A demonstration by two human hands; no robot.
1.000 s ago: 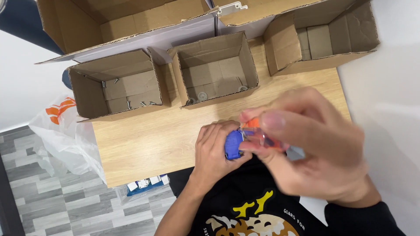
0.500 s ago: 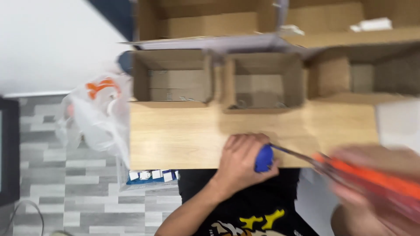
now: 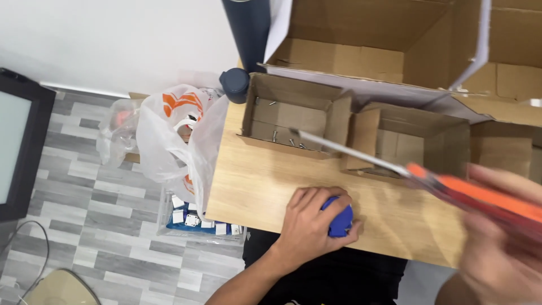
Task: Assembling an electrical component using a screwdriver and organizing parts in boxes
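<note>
A wooden worktop (image 3: 265, 181) carries open cardboard boxes (image 3: 293, 116) along its far edge, with a plastic bag (image 3: 169, 135) hanging beside it. The left hand (image 3: 310, 229) is clenched around a blue object (image 3: 340, 217) resting on the worktop. The blurred right hand (image 3: 497, 243) grasps an orange-handled tool (image 3: 406, 169), its metal tip over the left box. Seemingly mid-step; the tip needs steadying before meeting anything.

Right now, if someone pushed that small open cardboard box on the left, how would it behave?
The left cardboard box would probably slide easily on the smooth wooden table; it looks light, holding only a few small screws. Its thin flaps likely flex.
</note>
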